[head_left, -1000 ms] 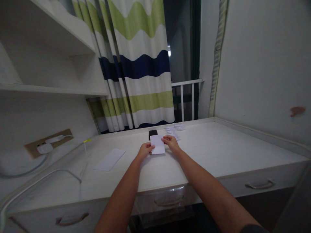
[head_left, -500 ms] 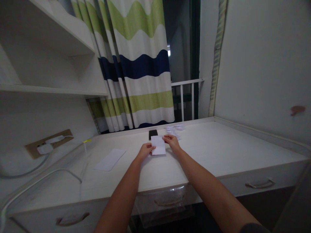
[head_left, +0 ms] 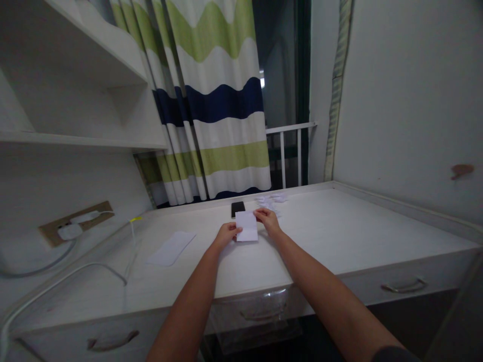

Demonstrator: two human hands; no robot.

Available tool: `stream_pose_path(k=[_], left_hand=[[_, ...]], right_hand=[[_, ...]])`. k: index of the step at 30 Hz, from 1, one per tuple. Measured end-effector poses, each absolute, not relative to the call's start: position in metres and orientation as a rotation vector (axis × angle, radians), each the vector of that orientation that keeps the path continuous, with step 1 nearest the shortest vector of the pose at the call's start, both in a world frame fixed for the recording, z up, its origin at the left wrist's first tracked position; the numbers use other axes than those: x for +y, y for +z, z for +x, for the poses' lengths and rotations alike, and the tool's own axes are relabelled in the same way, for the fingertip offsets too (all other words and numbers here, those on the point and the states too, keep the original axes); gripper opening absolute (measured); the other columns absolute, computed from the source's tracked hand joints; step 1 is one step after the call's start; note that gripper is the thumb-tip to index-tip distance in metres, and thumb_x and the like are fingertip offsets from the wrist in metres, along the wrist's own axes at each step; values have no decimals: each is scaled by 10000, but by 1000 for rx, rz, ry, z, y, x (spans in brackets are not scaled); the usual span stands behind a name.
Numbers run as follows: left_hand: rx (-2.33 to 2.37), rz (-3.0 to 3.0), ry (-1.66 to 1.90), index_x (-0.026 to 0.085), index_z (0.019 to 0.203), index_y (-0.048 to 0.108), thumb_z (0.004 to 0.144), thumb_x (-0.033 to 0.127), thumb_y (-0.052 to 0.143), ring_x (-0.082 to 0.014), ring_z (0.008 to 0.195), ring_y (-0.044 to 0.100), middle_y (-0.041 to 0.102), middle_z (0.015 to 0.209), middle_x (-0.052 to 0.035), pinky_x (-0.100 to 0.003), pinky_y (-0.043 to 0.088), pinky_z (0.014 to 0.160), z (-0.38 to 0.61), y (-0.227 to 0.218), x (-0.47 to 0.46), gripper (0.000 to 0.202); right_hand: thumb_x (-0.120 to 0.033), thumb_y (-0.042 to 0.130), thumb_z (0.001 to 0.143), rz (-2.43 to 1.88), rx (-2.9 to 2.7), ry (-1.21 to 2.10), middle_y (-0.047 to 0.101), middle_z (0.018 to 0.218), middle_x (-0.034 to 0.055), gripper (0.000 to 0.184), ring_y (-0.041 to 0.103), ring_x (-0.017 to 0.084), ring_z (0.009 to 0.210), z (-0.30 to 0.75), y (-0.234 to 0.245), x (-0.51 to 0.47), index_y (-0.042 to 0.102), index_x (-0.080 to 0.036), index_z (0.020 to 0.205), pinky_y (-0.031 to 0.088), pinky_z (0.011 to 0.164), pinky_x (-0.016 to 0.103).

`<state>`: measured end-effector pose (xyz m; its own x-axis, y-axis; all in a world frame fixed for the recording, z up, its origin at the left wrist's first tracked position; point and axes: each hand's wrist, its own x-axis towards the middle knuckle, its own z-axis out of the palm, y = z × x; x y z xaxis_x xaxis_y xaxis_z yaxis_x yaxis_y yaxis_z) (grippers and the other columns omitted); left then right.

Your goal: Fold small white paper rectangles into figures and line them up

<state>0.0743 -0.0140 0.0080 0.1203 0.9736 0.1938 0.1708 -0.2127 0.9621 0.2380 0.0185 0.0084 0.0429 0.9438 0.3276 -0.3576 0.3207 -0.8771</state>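
A small white sheet of paper (head_left: 247, 227) is held up over the desk between both hands. My left hand (head_left: 227, 235) pinches its left edge, with the thumb on the near face. At the paper's top right corner my right hand (head_left: 266, 219) grips with thumb and fingers. Just behind the sheet lies a dark phone (head_left: 237, 208), its lower part close to the paper's top edge. Several white paper scraps (head_left: 272, 201) are spread beyond my right hand. To the left, another white sheet (head_left: 171, 248) lies flat on the desk.
The white desk (head_left: 362, 226) has drawers along its front, one handle (head_left: 404, 286) at right. A white cable (head_left: 86, 266) runs along the left side below a wall socket (head_left: 75, 223). A striped curtain (head_left: 226, 100) hangs behind; a shelf (head_left: 83, 141) juts out upper left.
Both hands and the paper have shifted very slightly to the right. The grip on the sheet is the same.
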Motion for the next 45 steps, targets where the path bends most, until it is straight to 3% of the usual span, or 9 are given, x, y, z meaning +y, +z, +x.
stream_pose_path(k=[9, 14, 21, 28, 35, 42, 45], left_hand=[[1146, 1546, 1186, 113, 621, 625, 501, 302, 680, -98, 453, 481, 581, 518, -11, -203, 328, 430, 73, 5, -11, 230], [1139, 1460, 1306, 105, 680, 630, 498, 316, 689, -110, 503, 514, 615, 594, -28, -210, 363, 466, 69, 2, -6, 285], [1073, 1312, 1347, 116, 801, 609, 502, 312, 683, -162, 641, 586, 648, 728, -56, -260, 445, 562, 71, 2, -7, 365], [1060, 1304, 1394, 121, 752, 572, 552, 247, 627, -139, 567, 561, 623, 664, -26, -242, 443, 500, 71, 2, -5, 242], [1052, 1218, 1369, 141, 915, 562, 598, 168, 552, -125, 534, 545, 609, 668, -23, -233, 445, 458, 73, 6, -7, 318], [921, 1208, 1364, 130, 742, 639, 553, 144, 529, -130, 616, 560, 634, 777, -68, -223, 445, 513, 73, 12, -15, 220], [913, 1202, 1365, 125, 679, 636, 527, 150, 521, -129, 602, 558, 634, 727, -61, -213, 432, 507, 73, 13, -18, 192]], right_hand=[[-342, 686, 492, -694, -1095, 1112, 570, 542, -16, 245, 549, 128, 570, 239, 6, 21, 571, -167, 621, 467, 625, 298], [-333, 693, 497, -734, -1151, 1274, 596, 581, -9, 276, 559, 118, 549, 236, 4, 19, 576, -175, 691, 465, 583, 274], [-253, 710, 457, -757, -1250, 1369, 549, 496, -32, 229, 516, 87, 465, 234, 1, 17, 551, -149, 583, 448, 509, 234], [-242, 709, 457, -756, -1293, 1390, 558, 483, -28, 217, 518, 91, 445, 233, 1, 17, 554, -155, 582, 445, 484, 232], [-230, 685, 479, -724, -1288, 1389, 577, 505, -30, 205, 521, 90, 453, 234, 0, 18, 597, -157, 649, 445, 503, 235], [-232, 632, 520, -637, -1331, 1386, 624, 598, 1, 176, 558, 110, 550, 234, 4, 13, 652, -168, 682, 447, 564, 246], [-213, 603, 522, -631, -1348, 1382, 639, 640, 8, 147, 562, 109, 571, 234, 6, 10, 657, -166, 650, 437, 566, 238]])
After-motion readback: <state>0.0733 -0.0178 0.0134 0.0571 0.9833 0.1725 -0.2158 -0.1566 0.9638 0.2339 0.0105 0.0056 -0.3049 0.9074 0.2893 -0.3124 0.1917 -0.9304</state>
